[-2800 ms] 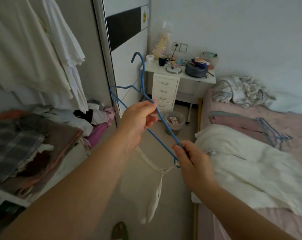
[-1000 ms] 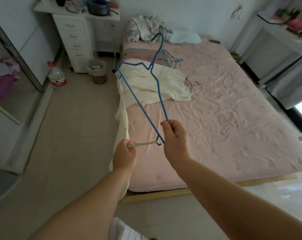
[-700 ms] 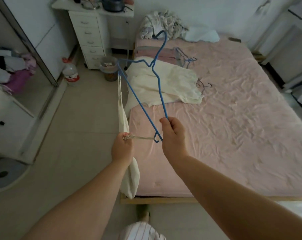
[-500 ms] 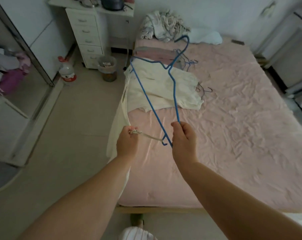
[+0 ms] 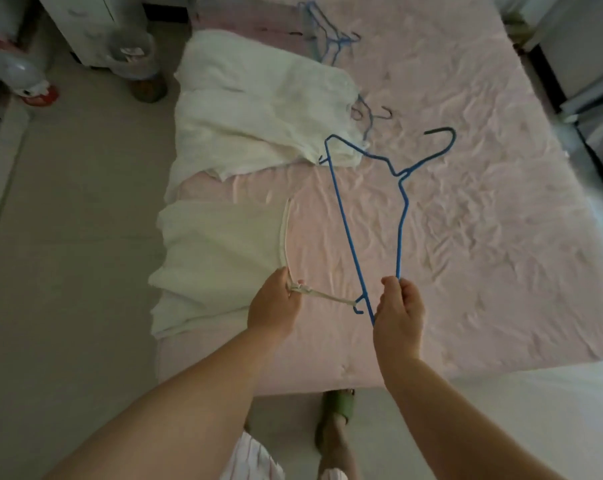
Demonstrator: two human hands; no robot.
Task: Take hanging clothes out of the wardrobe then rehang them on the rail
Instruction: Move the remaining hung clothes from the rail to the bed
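A blue wire hanger (image 5: 372, 216) is held above a bed covered by a pink sheet (image 5: 483, 237), its hook directed away from the viewer and to the right. The near corner of the hanger is pinched by the right hand (image 5: 398, 308), thumb and fingers closed round the wire. A thin cream strap (image 5: 327, 297) is looped over the small notch hook at that same corner and is drawn taut to the left, where its other end is gripped in the curled fingers of the left hand (image 5: 275, 308). The two hands are held apart, at about the same height, joined only by the strap.

The strap belongs to a cream garment (image 5: 220, 258), which is spread on the left edge of the bed and hangs partly over its side. A second white garment (image 5: 262, 102) is laid farther up the bed, with the far corner of the held hanger seen just over its lower edge. Further hangers (image 5: 327, 32) are seen lying on the sheet beyond it, blurred. A small waste bin (image 5: 133, 57) is seen on the floor beside the bed, and a foot in a green slipper (image 5: 338, 407) is visible below the mattress edge.
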